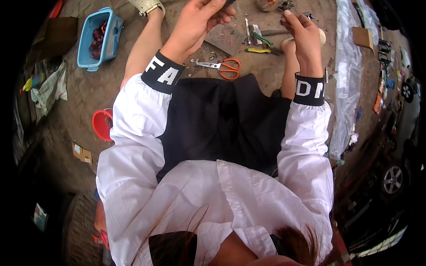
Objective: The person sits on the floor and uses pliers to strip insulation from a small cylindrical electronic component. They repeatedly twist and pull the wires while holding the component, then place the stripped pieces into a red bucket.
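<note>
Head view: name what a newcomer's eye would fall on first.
Probably the white sleeves, with black-and-white cuffs, at left and right. Next, the orange-handled scissors at upper centre, just beyond the black cloth, and the light-blue bin at upper left.

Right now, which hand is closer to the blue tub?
The left hand. It's up to the right of the blue tub, across a stretch of floor. The right hand is much farther over to the right, beyond the left hand.

Dark piece (pixel 229 2), cut off by top edge; small dark part (pixel 286 5) rightward, unclear.
</note>
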`<action>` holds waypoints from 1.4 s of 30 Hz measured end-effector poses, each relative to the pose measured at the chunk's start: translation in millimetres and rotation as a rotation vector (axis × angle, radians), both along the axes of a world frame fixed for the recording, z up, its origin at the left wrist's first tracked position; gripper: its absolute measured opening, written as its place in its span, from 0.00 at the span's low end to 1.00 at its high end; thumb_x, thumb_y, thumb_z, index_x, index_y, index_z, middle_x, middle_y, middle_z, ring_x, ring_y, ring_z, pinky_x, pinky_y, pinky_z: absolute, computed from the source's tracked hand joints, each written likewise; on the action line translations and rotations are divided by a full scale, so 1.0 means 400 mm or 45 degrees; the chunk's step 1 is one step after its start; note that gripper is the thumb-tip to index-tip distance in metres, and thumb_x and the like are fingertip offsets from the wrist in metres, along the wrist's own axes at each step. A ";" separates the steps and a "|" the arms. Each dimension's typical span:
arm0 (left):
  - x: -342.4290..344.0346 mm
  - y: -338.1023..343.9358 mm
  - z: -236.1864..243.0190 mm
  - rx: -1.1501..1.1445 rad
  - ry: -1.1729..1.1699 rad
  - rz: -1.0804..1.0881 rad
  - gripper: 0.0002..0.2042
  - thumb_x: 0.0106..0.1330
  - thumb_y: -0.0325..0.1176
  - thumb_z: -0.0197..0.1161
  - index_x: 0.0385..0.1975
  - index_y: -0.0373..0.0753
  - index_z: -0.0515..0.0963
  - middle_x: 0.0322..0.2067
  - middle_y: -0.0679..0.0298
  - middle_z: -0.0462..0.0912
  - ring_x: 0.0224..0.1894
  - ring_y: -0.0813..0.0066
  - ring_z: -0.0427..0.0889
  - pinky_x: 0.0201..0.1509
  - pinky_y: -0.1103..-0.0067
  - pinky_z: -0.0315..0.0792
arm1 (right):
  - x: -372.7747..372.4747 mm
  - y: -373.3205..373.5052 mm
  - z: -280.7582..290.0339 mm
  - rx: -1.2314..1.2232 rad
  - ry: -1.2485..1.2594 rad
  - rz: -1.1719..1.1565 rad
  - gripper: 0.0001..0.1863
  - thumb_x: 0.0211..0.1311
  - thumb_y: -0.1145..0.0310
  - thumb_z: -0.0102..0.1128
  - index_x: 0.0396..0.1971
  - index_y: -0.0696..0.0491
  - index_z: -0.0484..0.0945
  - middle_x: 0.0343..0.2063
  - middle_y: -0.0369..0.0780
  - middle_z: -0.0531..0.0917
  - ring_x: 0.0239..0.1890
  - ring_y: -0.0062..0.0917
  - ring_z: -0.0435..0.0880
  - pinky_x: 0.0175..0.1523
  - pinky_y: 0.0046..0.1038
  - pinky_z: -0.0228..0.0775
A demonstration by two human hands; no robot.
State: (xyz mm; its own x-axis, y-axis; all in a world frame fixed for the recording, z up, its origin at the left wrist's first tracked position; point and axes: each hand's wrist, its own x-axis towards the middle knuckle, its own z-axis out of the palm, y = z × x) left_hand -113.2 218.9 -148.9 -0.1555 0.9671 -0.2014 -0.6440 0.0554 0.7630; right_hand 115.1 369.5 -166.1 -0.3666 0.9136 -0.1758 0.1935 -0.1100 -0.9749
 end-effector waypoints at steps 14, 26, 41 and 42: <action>-0.037 0.027 -0.030 -0.101 0.159 0.235 0.08 0.71 0.36 0.58 0.39 0.39 0.71 0.36 0.62 0.83 0.32 0.81 0.77 0.38 0.84 0.71 | -0.152 -0.160 -0.611 -0.163 -0.937 0.092 0.14 0.50 0.58 0.68 0.23 0.54 0.87 0.22 0.41 0.86 0.29 0.30 0.86 0.39 0.30 0.75; -0.006 0.044 -0.038 0.089 0.255 0.236 0.09 0.66 0.23 0.60 0.42 0.36 0.68 0.38 0.62 0.81 0.37 0.79 0.79 0.42 0.82 0.73 | -0.156 -0.026 -0.220 -0.108 -0.372 0.288 0.14 0.60 0.63 0.63 0.35 0.60 0.84 0.30 0.39 0.86 0.35 0.21 0.82 0.44 0.21 0.71; 0.033 0.013 0.006 -0.053 0.621 0.256 0.12 0.59 0.20 0.65 0.39 0.37 0.69 0.31 0.67 0.78 0.32 0.85 0.77 0.33 0.86 0.72 | -0.181 -0.165 0.097 -0.081 0.277 0.071 0.14 0.58 0.68 0.69 0.40 0.58 0.80 0.33 0.34 0.83 0.36 0.14 0.77 0.43 0.16 0.68; 0.035 0.016 0.007 -0.033 0.595 0.272 0.12 0.59 0.20 0.65 0.38 0.37 0.70 0.31 0.67 0.78 0.32 0.85 0.77 0.33 0.86 0.72 | -0.180 -0.155 0.091 -0.124 0.255 0.060 0.14 0.58 0.67 0.70 0.41 0.57 0.80 0.34 0.33 0.82 0.36 0.14 0.76 0.44 0.17 0.67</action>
